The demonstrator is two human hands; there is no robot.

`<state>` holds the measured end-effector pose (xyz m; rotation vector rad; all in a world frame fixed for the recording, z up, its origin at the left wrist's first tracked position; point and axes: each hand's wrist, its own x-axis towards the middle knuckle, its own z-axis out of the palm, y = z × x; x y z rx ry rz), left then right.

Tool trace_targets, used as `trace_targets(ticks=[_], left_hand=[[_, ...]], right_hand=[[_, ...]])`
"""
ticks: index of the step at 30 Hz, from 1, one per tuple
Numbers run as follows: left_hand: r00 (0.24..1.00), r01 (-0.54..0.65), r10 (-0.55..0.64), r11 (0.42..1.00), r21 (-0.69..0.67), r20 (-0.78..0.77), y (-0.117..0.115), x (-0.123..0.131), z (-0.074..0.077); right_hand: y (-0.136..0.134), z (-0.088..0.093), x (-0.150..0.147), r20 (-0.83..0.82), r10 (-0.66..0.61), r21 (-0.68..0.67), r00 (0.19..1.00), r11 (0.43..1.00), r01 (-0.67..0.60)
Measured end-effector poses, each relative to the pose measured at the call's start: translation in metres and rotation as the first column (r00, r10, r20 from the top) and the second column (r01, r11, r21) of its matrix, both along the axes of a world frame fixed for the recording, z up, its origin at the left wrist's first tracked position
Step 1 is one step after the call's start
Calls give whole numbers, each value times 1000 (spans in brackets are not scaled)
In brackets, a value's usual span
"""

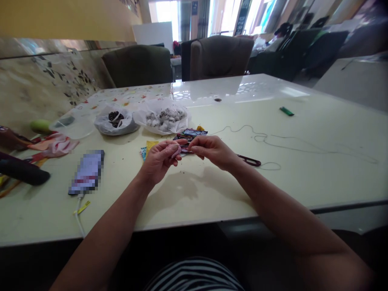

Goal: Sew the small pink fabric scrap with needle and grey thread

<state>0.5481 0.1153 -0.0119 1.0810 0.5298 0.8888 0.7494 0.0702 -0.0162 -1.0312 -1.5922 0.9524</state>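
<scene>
My left hand (159,159) is closed around a small, soft-looking pink piece (176,151), perhaps cloth, pinched between thumb and fingers. Close beside it, my right hand (214,149) has thumb and forefinger pressed together; what they pinch is too fine to make out. A thin pale line shows by the left fingertips. Both hands are raised over the table, above some colourful packets (194,132) and a yellow packet (150,146). A dark red-handled tool (250,160), partly hidden by my right wrist, lies under that arm. Loose thread (242,127) trails over the table to the right.
Behind the hands stand a plastic bag of white tufts (166,119) and a bag of dark bits (115,119). A phone (87,171) with a cable lies left, near a dark cylinder (24,169). A green lighter (286,111) lies right. Chairs (221,58) stand beyond the table.
</scene>
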Motion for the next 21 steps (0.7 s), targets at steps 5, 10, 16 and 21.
trace_targets(ticks=[5,10,16,21], left_hand=[[994,76,-67,991,-107,82,-1,-3,9],[979,-35,79,973,-227,189,10,-11,23],[967,-81,145,954,-288,209,15,-16,30],[938,-87,183,947,-310,293,16,-20,32]], right_hand=[[2,5,11,-14,51,-102,999,993,-52],[-12,17,36,-88,-3,-208,996,978,-15],[-37,22,69,-100,-203,-282,974,945,168],[-59,31,92,-17,-305,-290,952,913,288]])
